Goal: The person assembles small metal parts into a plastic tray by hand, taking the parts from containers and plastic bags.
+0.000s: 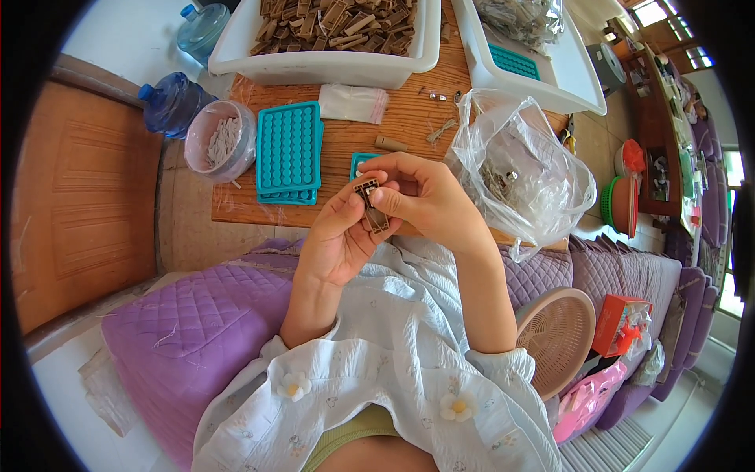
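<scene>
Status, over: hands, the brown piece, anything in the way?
Left hand holding the brown piece. Right hand touching its upper end; full grip unclear. No obstruction seen; clear plastic bag close by right forearm.

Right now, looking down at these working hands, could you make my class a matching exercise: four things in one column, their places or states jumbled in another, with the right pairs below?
Things
1. Brown part
2. Stacked teal trays
3. Clear plastic bag
4. Round tan basket

Places or states
A. full of small holes
B. on the left side of the wooden table
C. on the table's right side
D. held by left hand and right hand

Pairs: 1-D, 2-B, 3-C, 4-A
</scene>
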`<action>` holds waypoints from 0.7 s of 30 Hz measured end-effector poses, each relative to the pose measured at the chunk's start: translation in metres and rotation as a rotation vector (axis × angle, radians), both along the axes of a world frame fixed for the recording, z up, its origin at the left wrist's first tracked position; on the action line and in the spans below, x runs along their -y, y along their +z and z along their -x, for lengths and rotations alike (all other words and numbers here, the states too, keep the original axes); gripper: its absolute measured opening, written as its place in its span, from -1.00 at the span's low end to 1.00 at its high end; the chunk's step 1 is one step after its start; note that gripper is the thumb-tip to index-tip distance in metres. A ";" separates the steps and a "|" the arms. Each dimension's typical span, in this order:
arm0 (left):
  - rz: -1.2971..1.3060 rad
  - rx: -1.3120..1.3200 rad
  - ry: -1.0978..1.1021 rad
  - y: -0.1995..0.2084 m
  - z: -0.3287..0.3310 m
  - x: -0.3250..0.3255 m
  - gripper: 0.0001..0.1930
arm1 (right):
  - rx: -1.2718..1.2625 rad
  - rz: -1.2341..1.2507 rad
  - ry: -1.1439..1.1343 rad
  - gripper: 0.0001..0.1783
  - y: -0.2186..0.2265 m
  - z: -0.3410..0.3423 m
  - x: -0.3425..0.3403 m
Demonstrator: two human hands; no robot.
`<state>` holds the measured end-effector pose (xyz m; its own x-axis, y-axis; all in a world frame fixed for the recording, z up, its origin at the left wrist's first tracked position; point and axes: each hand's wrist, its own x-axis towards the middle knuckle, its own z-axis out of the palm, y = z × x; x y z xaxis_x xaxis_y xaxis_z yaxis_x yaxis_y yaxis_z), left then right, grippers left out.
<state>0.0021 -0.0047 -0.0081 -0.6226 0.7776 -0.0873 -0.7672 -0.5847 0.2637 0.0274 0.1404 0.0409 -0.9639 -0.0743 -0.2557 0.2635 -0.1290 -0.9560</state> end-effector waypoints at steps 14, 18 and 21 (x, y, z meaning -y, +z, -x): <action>0.059 0.036 0.064 -0.017 0.020 0.000 -0.67 | -0.090 -0.103 -0.416 -0.75 -0.032 -0.026 -0.040; 0.102 0.014 0.104 -0.020 0.020 -0.003 -0.69 | -0.053 -0.055 -0.523 -0.80 -0.041 -0.030 -0.040; 0.131 0.001 0.131 -0.019 0.022 -0.004 -0.70 | -0.075 -0.078 -0.534 -0.80 -0.047 -0.033 -0.043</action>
